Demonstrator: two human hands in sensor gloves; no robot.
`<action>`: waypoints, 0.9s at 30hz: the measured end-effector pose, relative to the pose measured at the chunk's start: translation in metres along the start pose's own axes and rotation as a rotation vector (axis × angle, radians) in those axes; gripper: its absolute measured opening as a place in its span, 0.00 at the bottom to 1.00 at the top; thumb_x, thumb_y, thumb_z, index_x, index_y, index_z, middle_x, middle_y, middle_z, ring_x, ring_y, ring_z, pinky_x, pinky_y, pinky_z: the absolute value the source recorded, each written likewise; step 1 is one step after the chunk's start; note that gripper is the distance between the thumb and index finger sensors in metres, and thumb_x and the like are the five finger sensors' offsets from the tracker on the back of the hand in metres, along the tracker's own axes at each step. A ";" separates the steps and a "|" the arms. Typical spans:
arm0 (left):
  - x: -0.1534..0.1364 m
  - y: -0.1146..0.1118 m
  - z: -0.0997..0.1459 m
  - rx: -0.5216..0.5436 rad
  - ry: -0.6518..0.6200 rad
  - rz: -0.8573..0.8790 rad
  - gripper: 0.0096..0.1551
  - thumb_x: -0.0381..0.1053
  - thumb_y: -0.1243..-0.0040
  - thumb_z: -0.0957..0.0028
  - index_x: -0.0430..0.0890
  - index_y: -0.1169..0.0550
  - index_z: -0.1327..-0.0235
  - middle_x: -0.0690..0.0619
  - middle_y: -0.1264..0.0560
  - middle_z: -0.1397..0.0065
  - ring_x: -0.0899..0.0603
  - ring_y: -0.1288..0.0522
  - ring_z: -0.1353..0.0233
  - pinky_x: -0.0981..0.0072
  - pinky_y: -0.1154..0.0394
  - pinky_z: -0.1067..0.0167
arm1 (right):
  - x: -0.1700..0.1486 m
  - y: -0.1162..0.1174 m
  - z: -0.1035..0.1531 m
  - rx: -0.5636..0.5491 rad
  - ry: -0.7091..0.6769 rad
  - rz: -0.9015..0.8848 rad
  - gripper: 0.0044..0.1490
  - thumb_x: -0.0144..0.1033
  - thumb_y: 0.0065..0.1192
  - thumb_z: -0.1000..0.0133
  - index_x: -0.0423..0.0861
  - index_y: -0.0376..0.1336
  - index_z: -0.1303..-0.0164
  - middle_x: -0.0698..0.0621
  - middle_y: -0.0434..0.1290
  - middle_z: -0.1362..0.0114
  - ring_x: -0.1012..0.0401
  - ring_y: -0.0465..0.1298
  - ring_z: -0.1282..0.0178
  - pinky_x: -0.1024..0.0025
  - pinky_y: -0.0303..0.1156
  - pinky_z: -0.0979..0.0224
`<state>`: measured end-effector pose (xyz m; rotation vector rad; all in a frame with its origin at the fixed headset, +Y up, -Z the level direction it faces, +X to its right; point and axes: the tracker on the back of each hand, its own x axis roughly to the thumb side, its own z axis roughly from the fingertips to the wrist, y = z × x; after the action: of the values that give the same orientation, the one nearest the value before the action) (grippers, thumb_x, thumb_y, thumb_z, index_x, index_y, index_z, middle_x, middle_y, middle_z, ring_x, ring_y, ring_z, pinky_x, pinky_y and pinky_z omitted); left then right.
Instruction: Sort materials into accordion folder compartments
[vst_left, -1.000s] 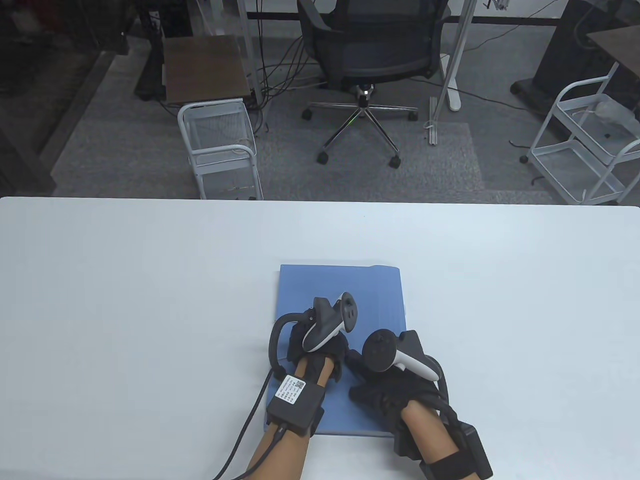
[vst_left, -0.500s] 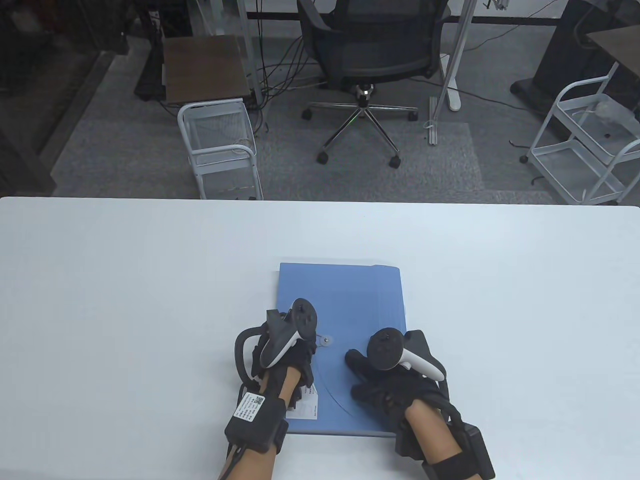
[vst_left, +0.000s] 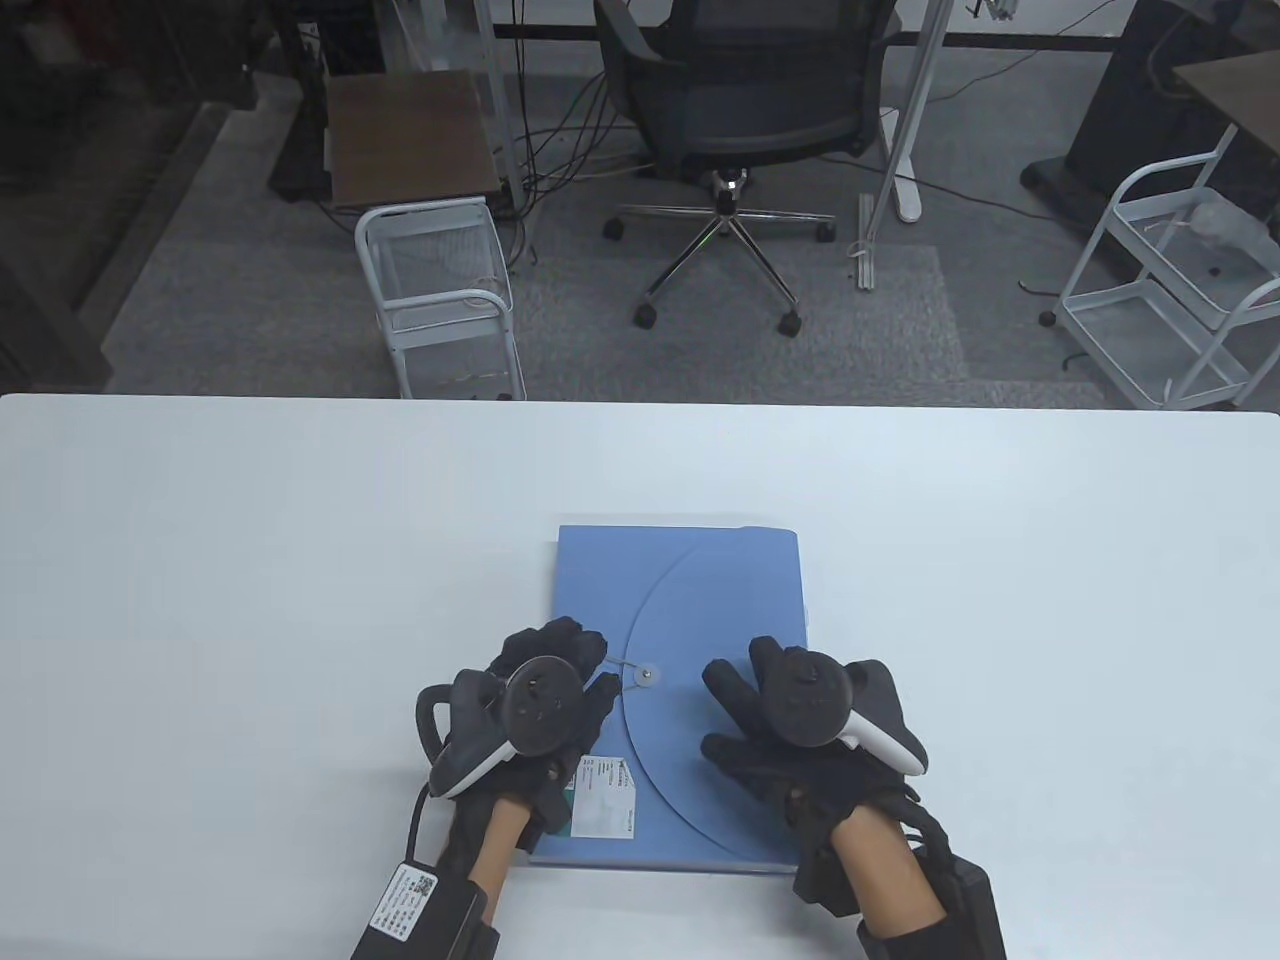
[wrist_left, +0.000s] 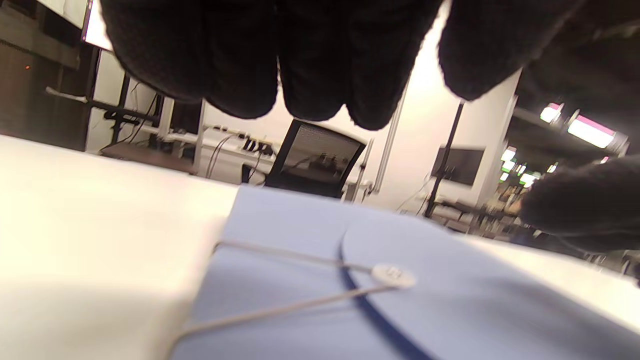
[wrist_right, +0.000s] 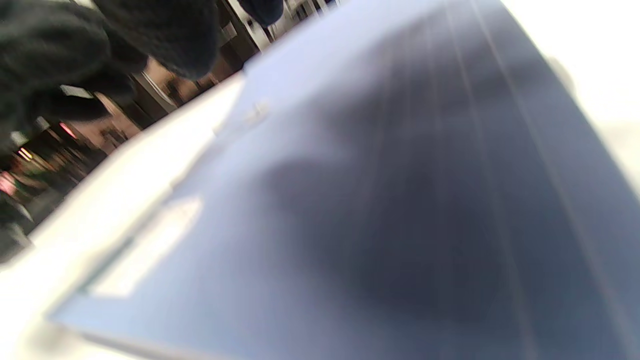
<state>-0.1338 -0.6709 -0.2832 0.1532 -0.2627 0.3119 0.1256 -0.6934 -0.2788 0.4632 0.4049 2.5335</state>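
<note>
Folder lying flat, closed, on counter, near edge. Left hand hovering over folder's left edge beside string button, fingers released. Right hand resting on flap, fingers spread.

Accordion folder: blue, matt, smooth plastic-looking cover; faint parallel ribs near right edge
Closure disc: pale, smooth; thin cord looks elastic
Label at folder's near-left corner: white printed paper
Desk: white, smooth, low sheen
Left hand, right hand: black knit cloth gloves, fuzzy matt
Trackers: matt black and glossy white plastic
</note>
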 end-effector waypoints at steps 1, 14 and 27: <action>0.000 0.003 0.002 0.021 -0.023 0.016 0.32 0.63 0.45 0.38 0.50 0.25 0.24 0.46 0.32 0.16 0.31 0.33 0.22 0.38 0.32 0.31 | 0.004 -0.006 0.004 -0.068 -0.043 -0.006 0.45 0.54 0.58 0.35 0.51 0.45 0.13 0.34 0.32 0.11 0.31 0.34 0.17 0.20 0.40 0.26; 0.001 0.024 0.017 0.065 -0.190 -0.019 0.66 0.86 0.58 0.46 0.44 0.49 0.07 0.39 0.57 0.06 0.28 0.62 0.13 0.24 0.58 0.30 | 0.022 -0.030 0.038 -0.494 -0.224 0.225 0.59 0.77 0.47 0.43 0.55 0.36 0.10 0.34 0.31 0.09 0.31 0.31 0.15 0.18 0.35 0.26; -0.003 0.019 0.016 -0.023 -0.192 0.011 0.72 0.90 0.62 0.48 0.44 0.58 0.06 0.36 0.67 0.07 0.27 0.73 0.16 0.21 0.65 0.33 | 0.024 -0.024 0.036 -0.458 -0.206 0.311 0.63 0.82 0.43 0.44 0.55 0.31 0.10 0.34 0.24 0.10 0.30 0.25 0.17 0.17 0.29 0.28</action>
<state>-0.1468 -0.6571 -0.2670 0.1594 -0.4575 0.3055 0.1316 -0.6537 -0.2499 0.6344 -0.3461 2.7200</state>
